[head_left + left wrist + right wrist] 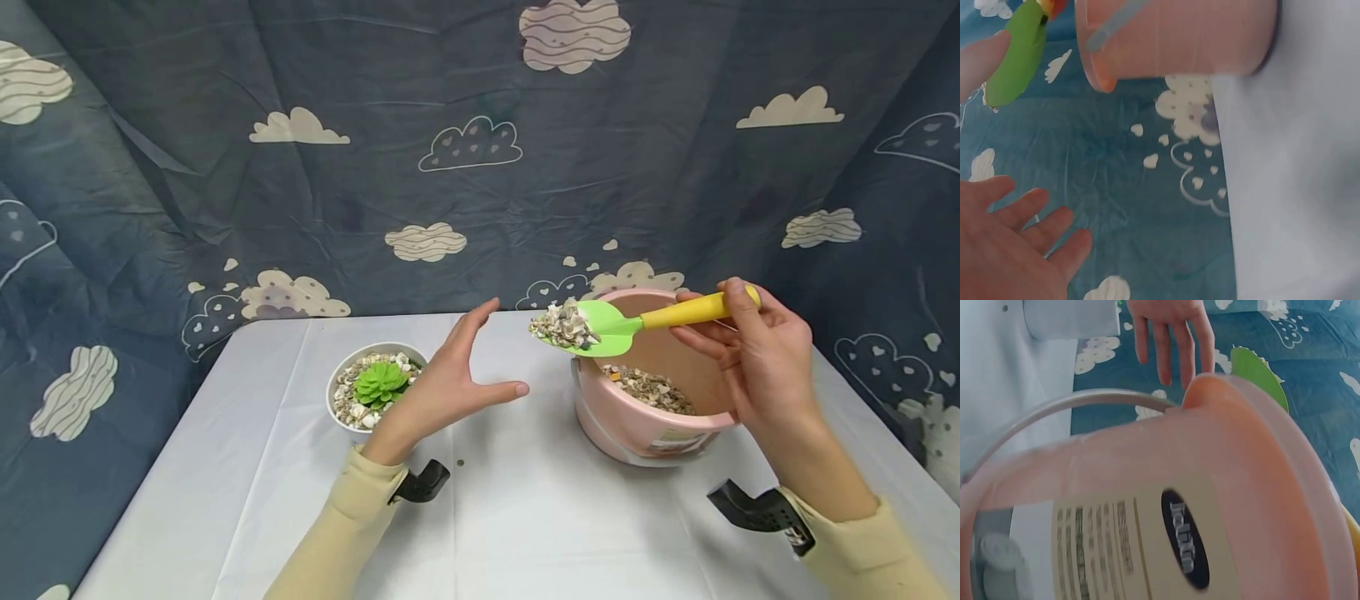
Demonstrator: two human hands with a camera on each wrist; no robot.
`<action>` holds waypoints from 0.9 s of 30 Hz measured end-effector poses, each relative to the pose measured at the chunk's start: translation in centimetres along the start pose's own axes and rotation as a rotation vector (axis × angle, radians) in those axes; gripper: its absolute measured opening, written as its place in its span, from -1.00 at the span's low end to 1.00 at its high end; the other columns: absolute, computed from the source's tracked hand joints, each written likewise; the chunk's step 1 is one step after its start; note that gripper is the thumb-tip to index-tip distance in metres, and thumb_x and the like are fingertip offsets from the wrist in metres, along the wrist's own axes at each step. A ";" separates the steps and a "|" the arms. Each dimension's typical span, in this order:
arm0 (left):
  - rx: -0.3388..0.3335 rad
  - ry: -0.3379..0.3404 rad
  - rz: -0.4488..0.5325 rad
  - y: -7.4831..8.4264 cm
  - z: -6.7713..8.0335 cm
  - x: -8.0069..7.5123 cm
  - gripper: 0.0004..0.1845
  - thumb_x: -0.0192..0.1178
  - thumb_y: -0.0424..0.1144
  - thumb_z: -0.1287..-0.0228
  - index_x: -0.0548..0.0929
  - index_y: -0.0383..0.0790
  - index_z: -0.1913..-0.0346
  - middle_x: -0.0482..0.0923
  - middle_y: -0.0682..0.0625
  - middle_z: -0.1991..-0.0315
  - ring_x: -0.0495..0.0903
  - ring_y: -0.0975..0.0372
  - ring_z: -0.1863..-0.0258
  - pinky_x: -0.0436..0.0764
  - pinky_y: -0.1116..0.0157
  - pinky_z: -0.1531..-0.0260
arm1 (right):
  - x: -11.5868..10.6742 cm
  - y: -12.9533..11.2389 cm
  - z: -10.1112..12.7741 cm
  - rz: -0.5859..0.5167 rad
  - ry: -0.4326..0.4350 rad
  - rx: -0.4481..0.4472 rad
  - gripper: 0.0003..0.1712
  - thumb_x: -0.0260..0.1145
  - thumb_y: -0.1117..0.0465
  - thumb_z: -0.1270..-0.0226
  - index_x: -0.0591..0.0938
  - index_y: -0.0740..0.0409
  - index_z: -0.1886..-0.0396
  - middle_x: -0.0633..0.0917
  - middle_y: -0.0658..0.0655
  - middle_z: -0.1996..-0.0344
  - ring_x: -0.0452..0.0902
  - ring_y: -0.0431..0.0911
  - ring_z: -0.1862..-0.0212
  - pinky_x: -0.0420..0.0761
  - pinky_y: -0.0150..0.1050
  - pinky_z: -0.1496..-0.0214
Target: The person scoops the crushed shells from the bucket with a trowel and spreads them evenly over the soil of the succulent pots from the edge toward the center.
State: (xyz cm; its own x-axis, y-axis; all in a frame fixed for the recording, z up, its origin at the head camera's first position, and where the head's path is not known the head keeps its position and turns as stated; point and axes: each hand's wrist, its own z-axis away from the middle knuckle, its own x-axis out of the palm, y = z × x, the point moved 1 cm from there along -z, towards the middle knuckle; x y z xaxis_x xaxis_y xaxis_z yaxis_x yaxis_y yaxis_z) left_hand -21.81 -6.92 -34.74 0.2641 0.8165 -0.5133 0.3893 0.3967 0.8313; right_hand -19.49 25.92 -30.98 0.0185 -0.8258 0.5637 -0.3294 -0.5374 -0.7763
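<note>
My left hand (442, 385) hangs relaxed, holding nothing, just right of the white pot (339, 410). My right hand (750, 350) grips the yellow-handled scoop (611, 327), heaped with pebbles, above the pink bucket (637, 417). I'd keep the blade level and travel left slowly.

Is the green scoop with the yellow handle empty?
No, the green scoop with the yellow handle carries a heap of small pale pebbles at its tip, held over the pink plastic bucket.
</note>
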 end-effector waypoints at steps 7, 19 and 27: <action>-0.010 0.022 -0.138 0.1 1.3 -1.5 0.07 0.41 0.27 -0.02 -0.05 0.41 -0.51 -0.07 0.39 -0.47 0.06 0.34 -0.44 0.31 0.02 -0.28 | 1.0 0.9 -0.1 -0.032 -0.051 -0.017 -0.73 0.21 0.33 -0.43 0.48 0.49 0.04 0.66 0.42 0.12 0.65 0.22 0.05 0.62 0.01 0.24; -0.022 0.056 -0.251 -0.4 3.5 -4.4 0.09 0.38 0.26 -0.07 -0.07 0.26 -0.56 -0.08 0.25 -0.52 0.01 0.27 -0.48 0.27 0.01 -0.31 | 2.5 1.7 -0.1 -0.010 -0.059 -0.008 -0.67 0.25 0.28 -0.41 0.46 0.48 0.01 0.67 0.42 0.11 0.65 0.22 0.04 0.62 0.00 0.23; -0.097 0.083 -0.265 -1.3 4.8 -5.8 0.13 0.40 0.29 -0.02 -0.07 0.25 -0.56 -0.06 0.17 -0.53 0.06 0.15 -0.47 0.28 -0.09 -0.28 | 3.5 2.0 -0.2 -0.045 -0.076 -0.009 -0.68 0.24 0.30 -0.42 0.46 0.50 0.03 0.68 0.45 0.15 0.67 0.24 0.09 0.61 0.02 0.23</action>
State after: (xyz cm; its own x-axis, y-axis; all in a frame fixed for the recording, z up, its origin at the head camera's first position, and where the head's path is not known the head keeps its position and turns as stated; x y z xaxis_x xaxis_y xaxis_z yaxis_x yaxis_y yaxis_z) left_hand -19.64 -14.18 -33.84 0.0895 0.7091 -0.6994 0.3476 0.6358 0.6891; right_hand -20.27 21.99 -30.55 0.1051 -0.8114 0.5749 -0.3350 -0.5732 -0.7478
